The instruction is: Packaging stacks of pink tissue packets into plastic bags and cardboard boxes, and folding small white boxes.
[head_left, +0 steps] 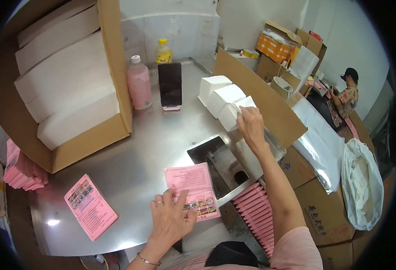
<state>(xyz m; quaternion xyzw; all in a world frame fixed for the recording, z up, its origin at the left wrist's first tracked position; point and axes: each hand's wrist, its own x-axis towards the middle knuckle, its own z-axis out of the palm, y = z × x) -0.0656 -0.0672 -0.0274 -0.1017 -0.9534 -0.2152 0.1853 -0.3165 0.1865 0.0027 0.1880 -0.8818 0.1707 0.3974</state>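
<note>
My left hand (pixel 171 218) lies flat on a pink printed leaflet (pixel 193 184) near the front edge of the steel table (pixel 139 153), fingers spread on the paper. My right hand (pixel 251 123) reaches forward and pinches the nearest of three white folded packs (pixel 222 100) that lean in a row against a cardboard sheet (pixel 261 99). A stack of pink leaflets (pixel 90 206) lies to the left of my left hand.
A big open carton of white packs (pixel 67 85) stands at the left. A pink bottle (pixel 139 83), a yellow bottle (pixel 163 51) and an upright phone (pixel 170 85) stand at the back. A recessed metal slot (pixel 220 162), pink bundles (pixel 258 216), cartons, and a seated person (pixel 346 96) are at the right.
</note>
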